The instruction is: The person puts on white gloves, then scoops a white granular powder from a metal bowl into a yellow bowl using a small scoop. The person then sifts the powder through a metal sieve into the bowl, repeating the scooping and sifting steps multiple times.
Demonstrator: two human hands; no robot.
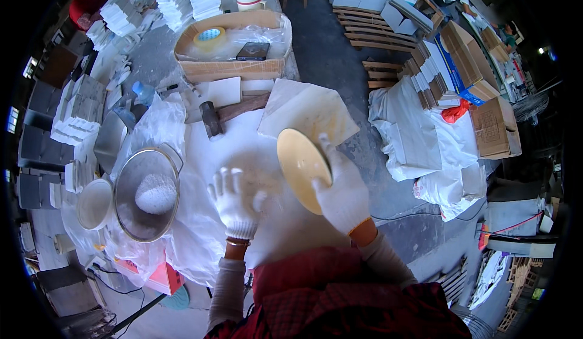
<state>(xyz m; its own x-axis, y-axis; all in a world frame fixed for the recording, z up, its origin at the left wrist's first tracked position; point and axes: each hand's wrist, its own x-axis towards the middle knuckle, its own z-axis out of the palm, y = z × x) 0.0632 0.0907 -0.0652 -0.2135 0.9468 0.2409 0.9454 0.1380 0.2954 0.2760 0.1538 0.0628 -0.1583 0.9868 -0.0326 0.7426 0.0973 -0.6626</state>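
Both my hands wear white knitted gloves. My right hand (344, 194) grips a pale yellow round disc (297, 167) by its right edge, holding it tilted above the white work surface (209, 154). To its left, my left hand (235, 202) is held with its fingers spread and nothing in it. Beyond the hands lies a hammer (211, 120) with a dark head and wooden handle, its handle end close to a flat whitish stone slab (306, 109). Left of my left hand sits a round metal-rimmed sieve or basin (126, 217) with a heap of white powder (156, 194).
A white bowl (94, 205) stands beside the basin on plastic sheeting. At the table's far side, an open cardboard box (231, 70) holds a tape roll (210, 37) and a dark flat object. Stacked white tiles (79, 109) line the left. Wrapped bundles (413, 132) and pallets stand right; people work farther off.
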